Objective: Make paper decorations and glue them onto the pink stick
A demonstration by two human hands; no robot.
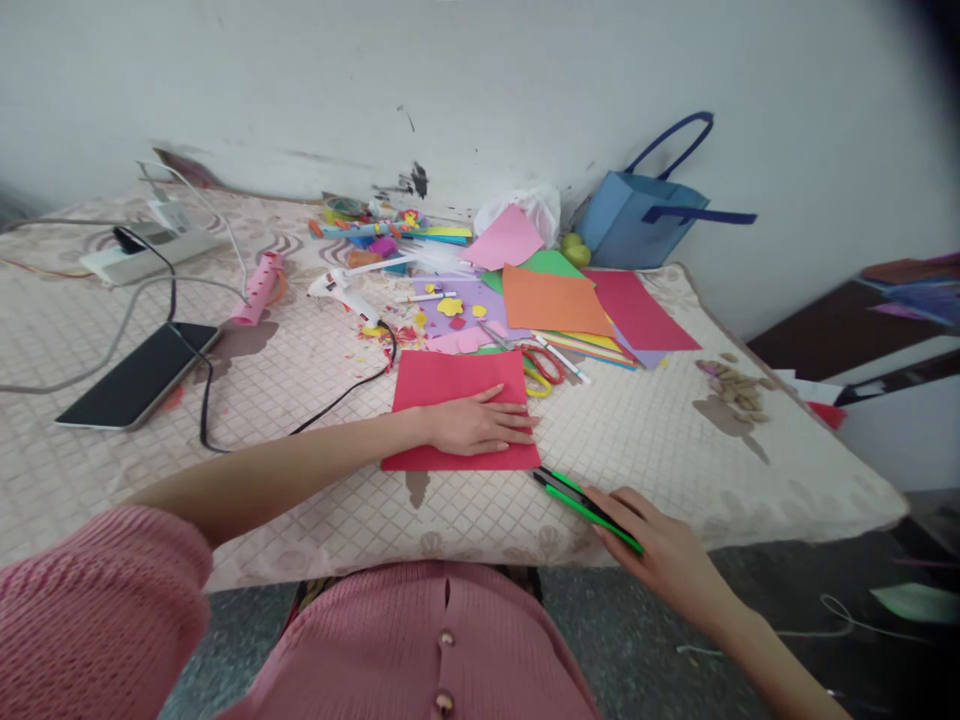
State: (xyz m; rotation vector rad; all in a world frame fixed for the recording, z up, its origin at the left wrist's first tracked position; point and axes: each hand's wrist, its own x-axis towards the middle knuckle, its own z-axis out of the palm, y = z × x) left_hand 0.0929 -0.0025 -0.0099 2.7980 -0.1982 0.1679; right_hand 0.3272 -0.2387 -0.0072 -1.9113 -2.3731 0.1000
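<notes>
A red sheet of paper (420, 385) lies near the table's front edge. My left hand (476, 424) rests flat on it with the fingers spread, their tips near the sheet's right edge. To the right, my right hand (649, 535) grips a green and black utility knife (574, 495), whose tip points at the sheet's lower right corner. Scissors with red handles (551, 365) and a pair with yellow handles (537, 378) lie just beyond the sheet's upper right corner.
Coloured sheets (559, 300), a white glue gun (352, 297) and paper scraps lie behind. A black cable crosses the table to the left, beside a dark tablet (142, 375). A blue bag (637, 220) stands at the wall; shells (739, 390) lie right.
</notes>
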